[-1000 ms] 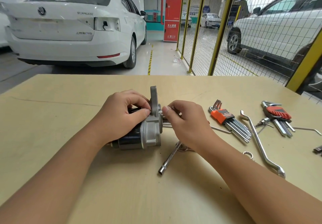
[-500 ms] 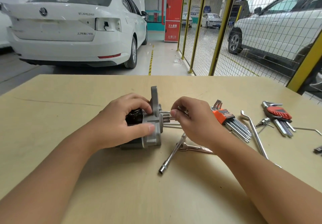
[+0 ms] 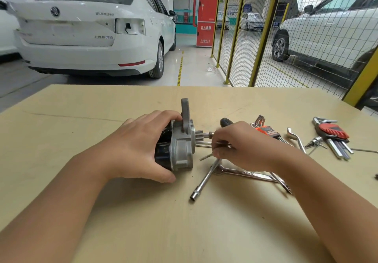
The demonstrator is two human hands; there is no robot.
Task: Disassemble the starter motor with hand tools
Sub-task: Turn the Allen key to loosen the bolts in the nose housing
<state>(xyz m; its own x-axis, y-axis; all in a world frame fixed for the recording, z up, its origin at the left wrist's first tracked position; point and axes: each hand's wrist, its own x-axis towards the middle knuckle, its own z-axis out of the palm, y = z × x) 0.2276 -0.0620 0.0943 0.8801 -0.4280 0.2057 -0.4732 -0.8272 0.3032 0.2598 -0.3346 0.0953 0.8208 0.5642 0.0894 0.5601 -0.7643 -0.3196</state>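
The starter motor (image 3: 181, 148) lies on its side on the tan table (image 3: 143, 221), its black body to the left and its silver end housing with an upright mounting ear facing right. A pinion gear (image 3: 198, 135) sticks out of the housing. My left hand (image 3: 141, 146) wraps over the black body and holds it down. My right hand (image 3: 239, 146) sits just right of the pinion, its fingers curled round thin metal rods (image 3: 205, 157); exactly what it pinches is partly hidden. A black handle (image 3: 226, 122) shows behind that hand.
A Y-shaped socket wrench (image 3: 206, 178) lies in front of the motor under my right wrist. Further right are an orange hex key set (image 3: 268, 130), a bent spanner (image 3: 296, 138), a red hex key set (image 3: 333, 132) and loose bits. Beyond the table's far edge stand cars and a yellow fence.
My right hand has pulled away to the right from the housing, and the pinion now shows. My left hand slid from the housing's top back onto the black body.
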